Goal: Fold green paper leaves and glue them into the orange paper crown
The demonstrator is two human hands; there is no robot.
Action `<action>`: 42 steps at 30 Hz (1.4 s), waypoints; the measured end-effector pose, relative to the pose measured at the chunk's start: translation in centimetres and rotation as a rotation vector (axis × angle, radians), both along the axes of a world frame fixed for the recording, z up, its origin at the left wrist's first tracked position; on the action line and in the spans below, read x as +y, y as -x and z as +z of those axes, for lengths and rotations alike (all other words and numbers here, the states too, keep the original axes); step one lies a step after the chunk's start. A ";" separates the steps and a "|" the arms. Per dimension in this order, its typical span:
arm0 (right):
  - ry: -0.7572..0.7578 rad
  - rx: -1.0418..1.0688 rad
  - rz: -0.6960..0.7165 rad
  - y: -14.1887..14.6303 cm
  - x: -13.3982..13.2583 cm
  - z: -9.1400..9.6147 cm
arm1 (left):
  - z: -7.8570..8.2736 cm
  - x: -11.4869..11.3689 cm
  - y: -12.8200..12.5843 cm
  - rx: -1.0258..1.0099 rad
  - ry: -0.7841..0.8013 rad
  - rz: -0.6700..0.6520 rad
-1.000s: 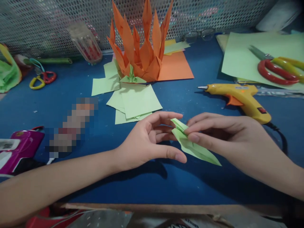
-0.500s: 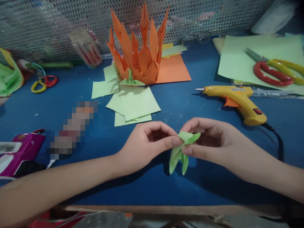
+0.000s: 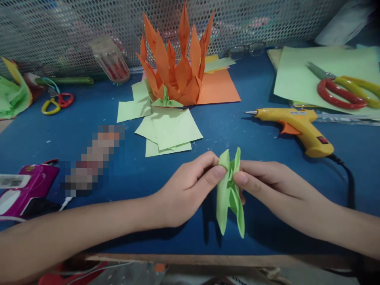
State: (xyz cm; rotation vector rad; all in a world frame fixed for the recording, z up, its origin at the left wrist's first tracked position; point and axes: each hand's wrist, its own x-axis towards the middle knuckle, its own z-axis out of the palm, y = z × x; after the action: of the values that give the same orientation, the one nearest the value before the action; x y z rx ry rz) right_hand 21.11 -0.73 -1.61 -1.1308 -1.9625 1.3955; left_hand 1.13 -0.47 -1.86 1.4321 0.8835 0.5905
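A folded piece of light green paper [image 3: 223,202] is held upright between my two hands, above the blue table near its front edge. My left hand [image 3: 190,186] pinches its left side between thumb and fingers. On the other side, my right hand [image 3: 273,186] pinches the right edge, its thumb in front and the fingers partly hidden behind. Two long flaps hang down and two shorter ones point up, with creases between them. Beyond my hands stands an orange folded-paper piece with tall points [image 3: 178,75], a small green folded piece [image 3: 166,99] at its front.
Green paper squares [image 3: 178,128] lie stacked mid-table. A yellow glue gun [image 3: 299,118] rests at right, below red-and-yellow scissors [image 3: 341,93] on green sheets. Small scissors [image 3: 57,103], a glass jar [image 3: 111,63], a purple object [image 3: 32,184] and a blurred-out item [image 3: 95,158] are at left.
The green paper has turned from slanted to upright, and its flaps now stand apart, facing me. My right hand has shifted slightly right and both hands still pinch it.
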 end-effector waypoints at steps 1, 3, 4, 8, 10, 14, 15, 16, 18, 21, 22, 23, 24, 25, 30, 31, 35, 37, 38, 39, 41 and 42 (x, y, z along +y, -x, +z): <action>0.001 -0.004 0.014 0.0 0.0 0.0 | 0.1 0.0 0.0 0.006 -0.016 -0.015; 0.018 -0.004 0.045 0.1 0.0 0.1 | 0.2 0.0 0.0 0.021 -0.040 -0.050; 0.029 -0.004 0.058 0.1 0.1 0.1 | 0.2 0.0 0.0 0.031 -0.053 -0.067; 0.067 0.015 0.077 0.2 0.2 0.2 | 0.3 0.0 0.0 0.052 -0.093 -0.085; 0.093 0.027 0.078 0.1 0.2 0.2 | 0.3 -0.1 -0.1 0.051 -0.093 -0.071; 0.126 0.043 0.075 0.2 0.1 0.1 | 0.3 -0.3 -0.3 0.005 -0.045 -0.035; 0.126 0.049 0.079 0.2 0.1 0.1 | 0.3 -0.3 -0.4 -0.004 -0.028 -0.024; 0.123 0.058 0.084 0.2 0.1 0.0 | 0.3 -0.4 -0.5 -0.008 -0.010 -0.011; 0.114 0.076 0.085 0.2 0.1 -0.1 | 0.4 -0.5 -0.7 -0.014 0.031 0.010; 0.112 0.082 0.068 0.2 0.1 -0.3 | 0.5 -0.7 -0.9 -0.037 0.074 0.037; 0.119 0.080 0.062 0.3 0.1 -0.3 | 0.5 -0.7 -0.9 -0.045 0.077 0.046; 0.131 0.079 0.060 0.3 0.2 -0.3 | 0.5 -0.7 -0.9 -0.049 0.077 0.052; 0.145 0.085 0.061 0.4 0.2 -0.3 | 0.5 -0.6 -0.9 -0.052 0.075 0.051; 0.159 0.098 0.066 0.4 0.2 -0.2 | 0.4 -0.6 -0.9 -0.055 0.075 0.045; 0.207 0.170 0.089 0.6 0.2 0.1 | 0.2 -0.3 -0.6 -0.067 0.075 0.006; 0.227 0.175 0.097 0.6 0.2 0.1 | 0.2 -0.3 -0.6 -0.064 0.065 0.002; 0.312 0.177 0.127 0.4 0.3 0.1 | 0.2 -0.3 -0.6 -0.071 0.063 -0.002; 0.308 0.189 0.116 0.4 0.4 0.2 | 0.1 -0.4 -0.5 -0.097 0.075 -0.010; 0.293 0.201 0.105 0.4 0.4 0.2 | 0.1 -0.4 -0.5 -0.110 0.087 -0.019; 0.272 0.217 0.091 0.4 0.4 0.2 | 0.2 -0.4 -0.5 -0.114 0.103 -0.029; 0.224 0.226 0.067 0.4 0.2 0.3 | 0.3 -0.4 -0.4 -0.080 0.135 -0.051; 0.198 0.219 0.059 0.4 0.1 0.3 | 0.3 -0.4 -0.5 -0.045 0.142 -0.055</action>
State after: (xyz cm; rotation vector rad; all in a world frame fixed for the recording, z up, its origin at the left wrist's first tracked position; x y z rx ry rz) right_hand 20.68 -0.59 -1.33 -0.9627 -1.7463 1.6981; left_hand 1.58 -0.91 -1.52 1.3065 0.8314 0.5068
